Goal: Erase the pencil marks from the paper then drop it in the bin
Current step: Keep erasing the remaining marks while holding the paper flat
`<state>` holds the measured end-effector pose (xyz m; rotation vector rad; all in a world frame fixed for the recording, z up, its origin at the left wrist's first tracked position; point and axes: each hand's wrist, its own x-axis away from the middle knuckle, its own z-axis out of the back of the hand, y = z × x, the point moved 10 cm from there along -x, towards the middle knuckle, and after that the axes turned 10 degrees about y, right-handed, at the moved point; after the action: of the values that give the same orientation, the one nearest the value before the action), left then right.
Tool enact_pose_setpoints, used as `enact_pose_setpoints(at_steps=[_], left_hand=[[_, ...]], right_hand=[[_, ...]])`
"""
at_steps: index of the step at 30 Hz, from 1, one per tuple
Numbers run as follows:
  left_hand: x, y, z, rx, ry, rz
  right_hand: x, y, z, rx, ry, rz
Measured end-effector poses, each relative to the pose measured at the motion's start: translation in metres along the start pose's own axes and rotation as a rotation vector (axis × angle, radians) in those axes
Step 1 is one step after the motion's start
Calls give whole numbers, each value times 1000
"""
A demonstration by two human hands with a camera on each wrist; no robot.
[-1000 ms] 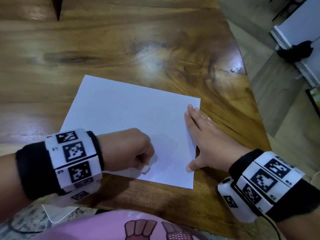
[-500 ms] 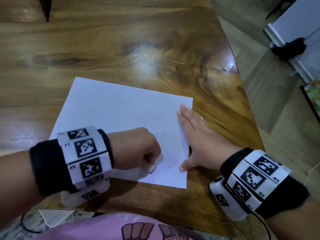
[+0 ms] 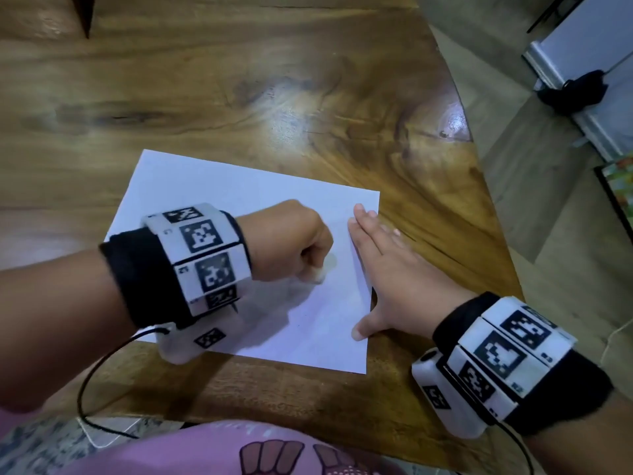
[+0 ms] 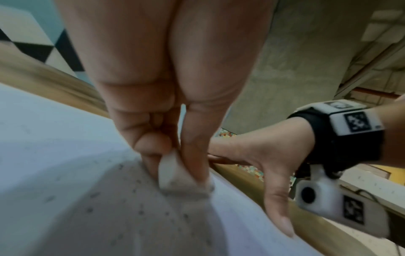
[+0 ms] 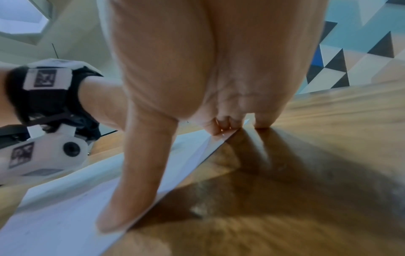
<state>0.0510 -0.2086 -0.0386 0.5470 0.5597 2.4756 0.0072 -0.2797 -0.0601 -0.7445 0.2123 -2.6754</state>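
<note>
A white sheet of paper (image 3: 219, 200) lies flat on the wooden table (image 3: 239, 80). My left hand (image 3: 291, 245) is curled in a fist over the sheet's right half and pinches a small white eraser (image 4: 173, 175), whose end presses on the paper (image 4: 54, 155). Grey eraser crumbs dot the sheet around it. My right hand (image 3: 387, 282) lies flat with straight fingers on the paper's right edge; its thumb (image 5: 129, 181) and fingertips press the paper (image 5: 65, 216) down. No pencil marks show clearly. The bin is not in view.
The table's right edge (image 3: 479, 186) curves close beside my right hand, with floor beyond. A black object (image 3: 572, 90) lies on the floor by a white panel at the far right. Cables run from both wrist cameras.
My left hand with the eraser has moved up the sheet, away from its near edge toward the middle right. The right hand keeps its flat hold on the paper's right edge.
</note>
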Motion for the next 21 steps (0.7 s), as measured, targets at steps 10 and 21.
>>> enact_pose_setpoints(at_steps=[10,21], left_hand=[[-23,14,14,-29,105,43],[-12,4,4,-20,-34,14]], right_hand=[[1,-1,3,-4,9,-3],[1,-1,4,-5,22,-5]])
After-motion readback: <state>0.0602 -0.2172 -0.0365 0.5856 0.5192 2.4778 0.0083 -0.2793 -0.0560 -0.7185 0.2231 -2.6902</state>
